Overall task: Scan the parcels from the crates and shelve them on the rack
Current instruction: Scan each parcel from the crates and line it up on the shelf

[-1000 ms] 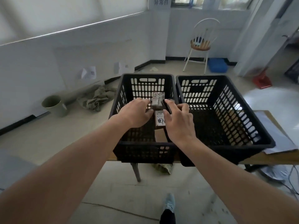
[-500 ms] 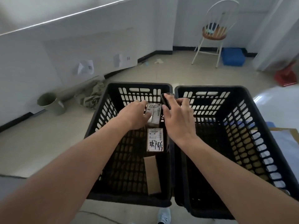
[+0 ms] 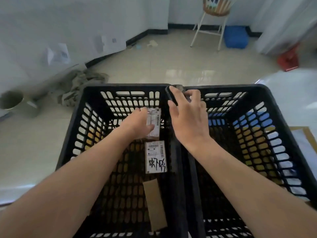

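Note:
Two black slotted crates stand side by side, the left crate (image 3: 80,121) and the right crate (image 3: 274,117). In the left crate my left hand (image 3: 137,125) grips a small labelled parcel (image 3: 154,123) near the far wall. Below it lies a second parcel (image 3: 155,157) with a white label and black handwriting, and a plain brown parcel (image 3: 154,203) leans nearer to me. My right hand (image 3: 187,117) holds a dark handheld scanner (image 3: 172,95) over the rims between the crates; most of the scanner is hidden by the fingers.
A white chair (image 3: 214,18) and a blue box (image 3: 235,36) stand at the far wall, a red object (image 3: 289,60) to their right. A grey bucket (image 3: 12,101) and a crumpled cloth (image 3: 80,83) lie on the floor left. A brown table edge (image 3: 307,134) shows right.
The view has closed in and tilted down over the crates. My left hand has reached deeper onto the far parcel. My right hand has stayed above the shared rims with the scanner.

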Tool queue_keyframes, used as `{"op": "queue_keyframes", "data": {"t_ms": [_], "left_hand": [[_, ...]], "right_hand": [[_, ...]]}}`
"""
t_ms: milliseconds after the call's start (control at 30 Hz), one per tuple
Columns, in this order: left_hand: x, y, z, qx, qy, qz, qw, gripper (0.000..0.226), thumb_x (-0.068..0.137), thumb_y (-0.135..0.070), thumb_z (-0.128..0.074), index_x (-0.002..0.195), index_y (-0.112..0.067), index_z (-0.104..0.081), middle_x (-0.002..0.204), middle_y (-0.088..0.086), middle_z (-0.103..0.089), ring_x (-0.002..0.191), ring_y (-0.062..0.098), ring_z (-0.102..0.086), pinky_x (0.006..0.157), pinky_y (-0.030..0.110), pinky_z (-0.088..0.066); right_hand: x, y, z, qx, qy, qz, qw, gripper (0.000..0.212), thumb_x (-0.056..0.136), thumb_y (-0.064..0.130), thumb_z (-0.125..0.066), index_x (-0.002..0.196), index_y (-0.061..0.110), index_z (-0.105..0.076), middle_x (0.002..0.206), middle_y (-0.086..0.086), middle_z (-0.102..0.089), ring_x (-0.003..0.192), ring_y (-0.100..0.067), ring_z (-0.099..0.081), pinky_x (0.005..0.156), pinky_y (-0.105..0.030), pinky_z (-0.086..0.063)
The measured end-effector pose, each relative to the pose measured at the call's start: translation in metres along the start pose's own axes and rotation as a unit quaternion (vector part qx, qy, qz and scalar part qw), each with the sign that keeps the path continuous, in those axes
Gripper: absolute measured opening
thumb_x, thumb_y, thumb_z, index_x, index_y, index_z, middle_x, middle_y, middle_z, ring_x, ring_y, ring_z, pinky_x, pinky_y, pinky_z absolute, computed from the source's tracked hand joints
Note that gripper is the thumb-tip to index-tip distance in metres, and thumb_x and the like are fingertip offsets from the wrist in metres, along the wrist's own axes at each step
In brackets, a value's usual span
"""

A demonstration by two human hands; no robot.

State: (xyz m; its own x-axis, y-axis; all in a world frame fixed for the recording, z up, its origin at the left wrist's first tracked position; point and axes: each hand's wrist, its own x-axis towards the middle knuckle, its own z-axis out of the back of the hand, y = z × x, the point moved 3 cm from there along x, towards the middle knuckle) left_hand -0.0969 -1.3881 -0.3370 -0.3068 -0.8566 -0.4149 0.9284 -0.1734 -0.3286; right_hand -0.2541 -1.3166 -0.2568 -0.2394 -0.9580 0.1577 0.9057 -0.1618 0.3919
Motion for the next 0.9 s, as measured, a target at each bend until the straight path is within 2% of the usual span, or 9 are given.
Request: {"op": "queue_keyframes", "data": {"t_ms": [133, 267, 400, 467, 567, 700, 800, 867, 900], "left_hand": [[0.018, 0.004, -0.018, -0.018, 0.015, 0.036, 0.999, 0.093, 0.095, -0.039, -0.077, 0.165, -0.011, -0.022, 0.164, 0.019, -0.034, 0.144, 0.037, -0.047, 0.115, 0.047, -0.045], [0.033, 0.015, -0.046, -0.097, 0.007, 0.113, 0.989, 0.098, 0.087, -0.039, -0.085, 0.162, -0.014, -0.027, 0.156, 0.017, -0.042, 0.134, 0.035, -0.056, 0.106, 0.048, -0.054], [0.042, 0.029, -0.077, -0.307, 0.043, 0.182, 0.933, 0.070, 0.080, -0.035, -0.091, 0.134, -0.017, -0.050, 0.118, 0.004, -0.071, 0.103, 0.022, -0.074, 0.088, 0.046, -0.063], [0.044, 0.031, -0.090, -0.400, 0.063, 0.184, 0.895, 0.067, 0.078, -0.032, -0.092, 0.130, -0.021, -0.050, 0.114, 0.001, -0.073, 0.099, 0.019, -0.075, 0.089, 0.048, -0.063], [0.043, 0.032, -0.097, -0.492, 0.073, 0.171, 0.851, 0.075, 0.080, -0.019, -0.091, 0.139, -0.027, -0.044, 0.121, 0.000, -0.071, 0.107, 0.022, -0.073, 0.098, 0.054, -0.059], [0.038, 0.039, -0.100, -0.549, 0.097, 0.184, 0.810, 0.102, 0.076, -0.014, -0.093, 0.157, -0.034, -0.033, 0.127, 0.005, -0.070, 0.108, 0.028, -0.073, 0.090, 0.050, -0.060], [0.036, 0.048, -0.102, -0.547, 0.078, 0.174, 0.815, 0.124, 0.071, -0.020, -0.097, 0.165, -0.042, -0.019, 0.133, 0.005, -0.067, 0.111, 0.028, -0.072, 0.097, 0.053, -0.059], [0.031, 0.051, -0.098, -0.535, 0.059, 0.170, 0.825, 0.123, 0.073, -0.029, -0.096, 0.166, -0.044, -0.016, 0.135, 0.001, -0.065, 0.115, 0.027, -0.070, 0.102, 0.053, -0.056], [0.028, 0.051, -0.095, -0.538, 0.052, 0.170, 0.824, 0.117, 0.077, -0.034, -0.092, 0.166, -0.043, -0.017, 0.137, 0.001, -0.064, 0.116, 0.026, -0.069, 0.099, 0.049, -0.057]], "right_hand": [[0.008, -0.004, -0.005, -0.011, -0.001, -0.008, 1.000, 0.049, 0.110, 0.042, -0.048, 0.159, 0.037, -0.043, 0.138, -0.012, -0.046, 0.103, -0.032, -0.058, 0.084, -0.043, -0.056], [0.009, -0.005, -0.009, -0.014, -0.008, -0.008, 1.000, 0.050, 0.109, 0.042, -0.049, 0.158, 0.035, -0.044, 0.138, -0.013, -0.047, 0.100, -0.032, -0.058, 0.081, -0.046, -0.059], [0.011, -0.009, -0.010, -0.012, -0.017, -0.012, 1.000, 0.050, 0.109, 0.042, -0.049, 0.158, 0.035, -0.043, 0.139, -0.013, -0.047, 0.101, -0.030, -0.057, 0.084, -0.047, -0.058], [0.011, -0.009, -0.011, -0.012, -0.018, -0.012, 1.000, 0.050, 0.109, 0.043, -0.048, 0.158, 0.036, -0.043, 0.139, -0.012, -0.046, 0.103, -0.029, -0.057, 0.086, -0.047, -0.059], [0.011, -0.007, -0.012, -0.009, -0.017, -0.009, 1.000, 0.050, 0.109, 0.043, -0.048, 0.159, 0.037, -0.042, 0.140, -0.011, -0.047, 0.104, -0.028, -0.058, 0.086, -0.044, -0.059], [0.010, -0.004, -0.013, -0.008, -0.018, -0.008, 1.000, 0.051, 0.109, 0.043, -0.048, 0.159, 0.037, -0.041, 0.141, -0.010, -0.046, 0.105, -0.027, -0.057, 0.087, -0.044, -0.059], [0.008, 0.001, -0.016, 0.000, -0.014, 0.000, 1.000, 0.051, 0.109, 0.043, -0.049, 0.159, 0.036, -0.041, 0.138, -0.011, -0.047, 0.104, -0.026, -0.057, 0.086, -0.044, -0.059], [0.006, 0.005, -0.017, 0.004, -0.009, 0.006, 1.000, 0.051, 0.110, 0.043, -0.049, 0.159, 0.037, -0.041, 0.138, -0.010, -0.046, 0.104, -0.026, -0.056, 0.087, -0.043, -0.059], [0.004, 0.007, -0.018, 0.006, -0.006, 0.007, 1.000, 0.051, 0.110, 0.043, -0.049, 0.160, 0.037, -0.040, 0.138, -0.010, -0.046, 0.104, -0.025, -0.055, 0.087, -0.043, -0.058]]}}
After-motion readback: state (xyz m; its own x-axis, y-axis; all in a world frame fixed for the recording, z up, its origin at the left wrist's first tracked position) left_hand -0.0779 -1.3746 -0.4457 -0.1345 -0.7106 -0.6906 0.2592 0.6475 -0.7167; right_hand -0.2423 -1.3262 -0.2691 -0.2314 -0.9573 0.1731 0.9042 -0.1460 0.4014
